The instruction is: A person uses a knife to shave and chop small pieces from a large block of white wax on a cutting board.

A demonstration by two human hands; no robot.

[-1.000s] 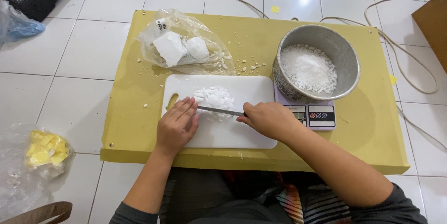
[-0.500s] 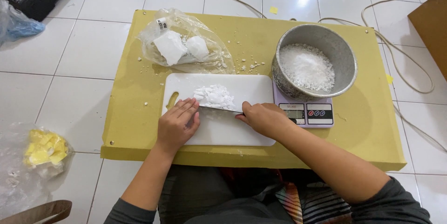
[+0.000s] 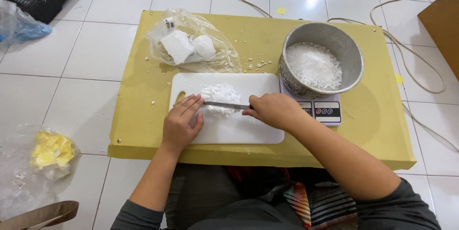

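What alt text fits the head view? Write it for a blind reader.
A right hand holds a knife across white chunks on a white board, while the left hand presses the blade tip. Beside it, a metal bowl of crumbs sits on a scale.

A thin knife (image 3: 222,105) lies flat across a pile of white crumbly chunks (image 3: 220,97) on a white cutting board (image 3: 248,132), its tip touching the left fingers (image 3: 191,103).

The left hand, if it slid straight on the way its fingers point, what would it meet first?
Probably the pile of white chunks on the cutting board. The left hand points up-right, fingertips by the knife blade at the pile's edge.
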